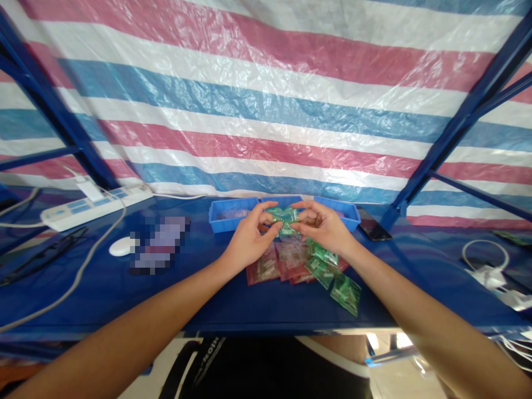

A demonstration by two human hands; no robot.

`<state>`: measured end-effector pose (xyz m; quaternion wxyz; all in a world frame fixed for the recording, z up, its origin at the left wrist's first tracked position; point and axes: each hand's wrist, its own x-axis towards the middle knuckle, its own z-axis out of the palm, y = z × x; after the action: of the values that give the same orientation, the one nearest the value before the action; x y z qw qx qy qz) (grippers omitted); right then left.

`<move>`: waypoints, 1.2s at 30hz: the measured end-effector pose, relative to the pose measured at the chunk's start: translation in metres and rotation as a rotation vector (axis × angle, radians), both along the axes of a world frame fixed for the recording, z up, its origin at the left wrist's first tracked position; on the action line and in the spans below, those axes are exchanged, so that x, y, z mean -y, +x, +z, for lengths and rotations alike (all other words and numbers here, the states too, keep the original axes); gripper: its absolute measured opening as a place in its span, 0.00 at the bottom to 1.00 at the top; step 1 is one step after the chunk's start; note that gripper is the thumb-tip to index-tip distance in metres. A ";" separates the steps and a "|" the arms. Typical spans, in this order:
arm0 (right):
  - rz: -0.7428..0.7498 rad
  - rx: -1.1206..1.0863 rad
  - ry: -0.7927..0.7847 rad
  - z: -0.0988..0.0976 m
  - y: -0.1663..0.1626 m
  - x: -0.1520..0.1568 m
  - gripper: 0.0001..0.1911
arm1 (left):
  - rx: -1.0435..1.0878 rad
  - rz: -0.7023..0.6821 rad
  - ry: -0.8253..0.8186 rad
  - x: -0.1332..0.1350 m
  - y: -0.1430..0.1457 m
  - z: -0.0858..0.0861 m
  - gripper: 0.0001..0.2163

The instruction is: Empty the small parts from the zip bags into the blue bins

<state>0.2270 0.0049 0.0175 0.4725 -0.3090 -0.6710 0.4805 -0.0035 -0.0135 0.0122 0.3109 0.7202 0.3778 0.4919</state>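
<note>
My left hand (248, 237) and my right hand (325, 227) meet above the blue table (208, 293), both pinching a small green plastic packet (284, 216) between fingers and thumbs. Under the hands lie several packets: red ones (277, 265) in a loose pile and green ones (338, 277) to the right of them. Just behind the hands stand blue plastic trays (228, 213) side by side; what they hold is mostly hidden.
A white power strip (95, 206) with cables lies at the back left, a white round object (121, 246) nearer. A dark phone (374, 228) rests right of the trays. White cables and a charger (494, 271) sit at far right. Blue shelf posts frame a striped tarp.
</note>
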 end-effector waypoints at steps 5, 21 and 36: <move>0.024 0.057 0.055 -0.001 -0.002 0.005 0.37 | -0.003 -0.038 0.000 0.003 0.003 0.001 0.26; 0.149 -0.008 -0.108 0.015 0.001 0.010 0.29 | -0.330 0.002 0.577 0.005 -0.009 0.014 0.11; -0.034 0.122 -0.038 0.012 0.004 0.005 0.26 | -0.020 -0.106 0.041 -0.003 -0.002 -0.001 0.28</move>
<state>0.2312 -0.0003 0.0295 0.4330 -0.3582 -0.6840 0.4652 -0.0056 -0.0101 0.0112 0.3179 0.7502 0.3321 0.4752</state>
